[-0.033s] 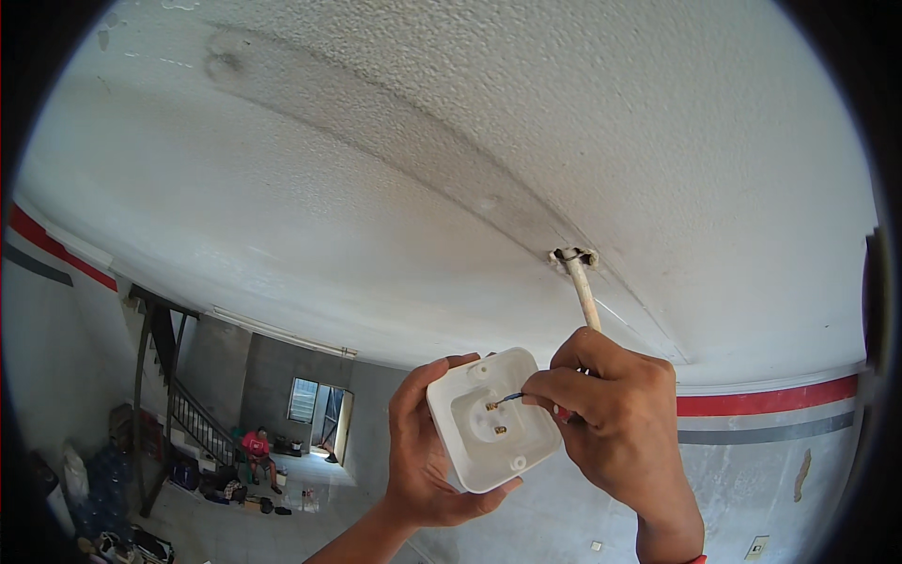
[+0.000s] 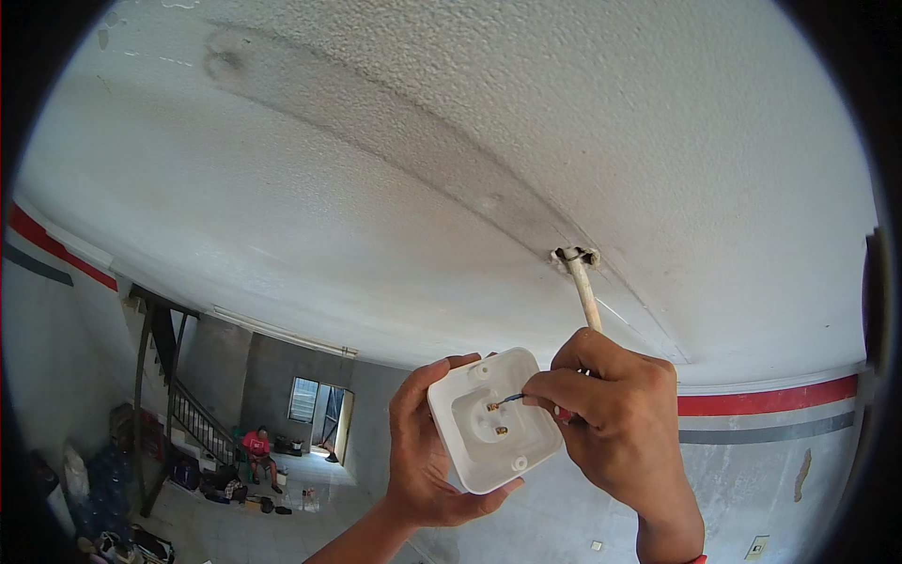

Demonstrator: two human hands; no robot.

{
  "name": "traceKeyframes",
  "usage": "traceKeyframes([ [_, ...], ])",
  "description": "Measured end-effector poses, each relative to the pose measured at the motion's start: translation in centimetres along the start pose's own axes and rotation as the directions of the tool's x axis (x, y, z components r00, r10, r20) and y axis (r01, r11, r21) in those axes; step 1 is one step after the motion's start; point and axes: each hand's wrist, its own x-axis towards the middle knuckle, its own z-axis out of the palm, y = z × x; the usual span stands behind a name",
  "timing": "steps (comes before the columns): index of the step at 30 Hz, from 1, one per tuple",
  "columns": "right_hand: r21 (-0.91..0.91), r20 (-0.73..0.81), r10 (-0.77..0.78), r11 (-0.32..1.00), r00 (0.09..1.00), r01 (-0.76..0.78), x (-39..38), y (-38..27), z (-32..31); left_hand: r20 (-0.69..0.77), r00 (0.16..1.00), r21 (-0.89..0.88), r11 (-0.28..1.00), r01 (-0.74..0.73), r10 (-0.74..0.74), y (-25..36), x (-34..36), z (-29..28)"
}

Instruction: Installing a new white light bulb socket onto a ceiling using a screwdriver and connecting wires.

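A white square plastic box (image 2: 451,442) with rounded corners rests tilted in my left hand (image 2: 418,451), fingers and thumb around its sides, its inner side facing me. Two small brass terminals (image 2: 501,430) sit inside. My right hand (image 2: 615,404) is closed at the box's right edge, pinching a thin dark wire (image 2: 510,399) whose tip reaches the upper terminal. A bit of red shows beneath those fingers. Behind my right hand, a pale thick cable (image 2: 584,296) comes down from a ragged hole (image 2: 575,256) in the ceiling; its lower end is hidden.
The pale ceiling (image 2: 376,216) lies close above my hands. Well below, a person in red (image 2: 256,446) sits beside a staircase (image 2: 193,414), near bags and an open door (image 2: 329,418). A red-striped wall (image 2: 761,399) stands to the right.
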Motion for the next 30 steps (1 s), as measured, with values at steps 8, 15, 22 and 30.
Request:
traceKeyframes([
  [8,0.084,-0.013,0.016,0.996,1.0,-0.014,-0.1,0.3,0.1,0.033,0.999,-0.035,0.999,-0.038,0.04,0.0,0.4,0.2],
  [15,0.059,0.002,0.019,0.998,1.0,-0.019,0.1,0.4,0.4,0.046,0.997,-0.058,0.996,0.063,-0.06,0.0,0.5,-0.3],
  [22,-0.012,-0.037,0.058,0.998,0.998,-0.058,-0.2,0.3,0.9,0.021,0.996,0.024,0.996,0.083,-0.084,0.4,0.5,0.4],
  [30,0.002,-0.036,0.011,1.0,0.999,-0.011,-0.7,0.7,0.9,-0.041,0.983,-0.112,0.978,0.176,-0.181,0.5,0.3,0.9],
])
